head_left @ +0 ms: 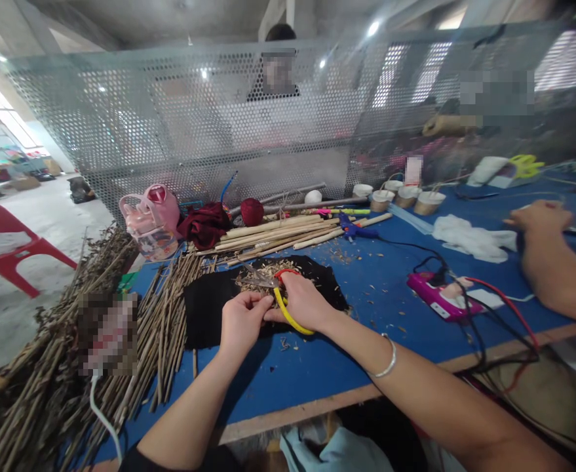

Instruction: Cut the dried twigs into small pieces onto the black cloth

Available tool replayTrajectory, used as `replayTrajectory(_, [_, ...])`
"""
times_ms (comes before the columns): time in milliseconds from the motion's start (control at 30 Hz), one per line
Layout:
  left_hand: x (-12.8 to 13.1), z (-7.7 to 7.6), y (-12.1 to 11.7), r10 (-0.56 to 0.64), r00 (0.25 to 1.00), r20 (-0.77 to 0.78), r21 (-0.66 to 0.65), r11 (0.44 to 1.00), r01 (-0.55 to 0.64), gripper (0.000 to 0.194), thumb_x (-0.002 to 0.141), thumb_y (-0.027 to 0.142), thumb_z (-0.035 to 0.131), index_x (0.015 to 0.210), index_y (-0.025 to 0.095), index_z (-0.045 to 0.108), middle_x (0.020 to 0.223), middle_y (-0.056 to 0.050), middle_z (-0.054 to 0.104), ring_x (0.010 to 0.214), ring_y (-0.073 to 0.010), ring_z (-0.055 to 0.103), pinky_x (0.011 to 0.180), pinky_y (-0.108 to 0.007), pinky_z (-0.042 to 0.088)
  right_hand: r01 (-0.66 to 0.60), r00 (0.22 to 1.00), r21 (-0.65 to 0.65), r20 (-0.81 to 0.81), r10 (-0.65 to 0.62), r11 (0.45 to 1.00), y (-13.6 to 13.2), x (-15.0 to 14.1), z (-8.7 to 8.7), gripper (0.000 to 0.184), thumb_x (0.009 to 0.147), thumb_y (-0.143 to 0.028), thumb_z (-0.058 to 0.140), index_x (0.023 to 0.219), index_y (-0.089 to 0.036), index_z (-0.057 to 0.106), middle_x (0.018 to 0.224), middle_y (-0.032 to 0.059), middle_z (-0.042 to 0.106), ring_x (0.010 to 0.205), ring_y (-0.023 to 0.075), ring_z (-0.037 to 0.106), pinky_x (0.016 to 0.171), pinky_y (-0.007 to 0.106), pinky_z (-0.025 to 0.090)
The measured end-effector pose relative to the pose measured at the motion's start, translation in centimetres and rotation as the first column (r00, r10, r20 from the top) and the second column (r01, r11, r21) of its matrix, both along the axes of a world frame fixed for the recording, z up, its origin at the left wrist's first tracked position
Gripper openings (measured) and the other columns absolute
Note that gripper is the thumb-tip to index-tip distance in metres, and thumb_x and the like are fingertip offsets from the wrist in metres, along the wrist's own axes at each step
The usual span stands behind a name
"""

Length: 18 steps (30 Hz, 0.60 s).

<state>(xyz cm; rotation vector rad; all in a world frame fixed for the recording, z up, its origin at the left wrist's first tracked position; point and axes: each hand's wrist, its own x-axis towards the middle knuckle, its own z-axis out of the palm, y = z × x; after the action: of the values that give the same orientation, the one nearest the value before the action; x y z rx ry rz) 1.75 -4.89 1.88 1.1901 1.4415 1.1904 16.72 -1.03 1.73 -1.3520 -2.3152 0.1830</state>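
Note:
My right hand (302,298) is closed on a pair of scissors (259,280) with red and yellow handles, its metal blades pointing left and away. Beside it, my left hand (243,321) has thumb and fingertips pinched together; whatever they hold is too small or hidden to make out. Both hands are over a black cloth (209,308). On that cloth, under the blades, lies a heap of short cut plant bits (272,270), with more scattered to the right.
Dry stalks (164,334) lie at left, near a pink water bottle (153,219). Pale sticks (272,233), a dark red yarn ball (251,212) and a blue glue gun (356,227) lie behind. Right are a purple power strip (440,295), white gloves (474,237) and another person's arm (548,262).

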Motion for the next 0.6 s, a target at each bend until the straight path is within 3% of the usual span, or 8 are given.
replayTrajectory(233, [-0.06, 0.15, -0.11, 0.022, 0.999, -0.033, 0.028, 0.999, -0.021, 0.029, 0.065, 0.042, 0.065, 0.066, 0.013, 0.062, 0.049, 0.002, 0.054, 0.042, -0.0072, 0.043, 0.040, -0.018, 0.034, -0.005, 0.999, -0.151, -0.045, -0.002, 0.989, -0.43, -0.38, -0.27, 0.055, 0.065, -0.066, 0.057, 0.088, -0.019, 0.041, 0.070, 0.0028, 0.058, 0.061, 0.0177, 0.057, 0.053, 0.024, 0.030])
replayTrajectory(600, [-0.21, -0.01, -0.03, 0.022, 0.999, -0.038, 0.020, 1.000, -0.021, 0.030, 0.065, 0.044, 0.065, 0.066, 0.014, 0.060, 0.049, 0.002, 0.055, 0.042, -0.0086, 0.047, 0.040, -0.019, 0.038, 0.048, 0.998, -0.186, -0.031, -0.054, 0.981, -0.20, -0.40, -0.61, 0.051, 0.064, -0.067, 0.057, 0.081, -0.020, 0.044, 0.064, 0.0012, 0.057, 0.055, 0.0148, 0.053, 0.049, 0.023, 0.025])
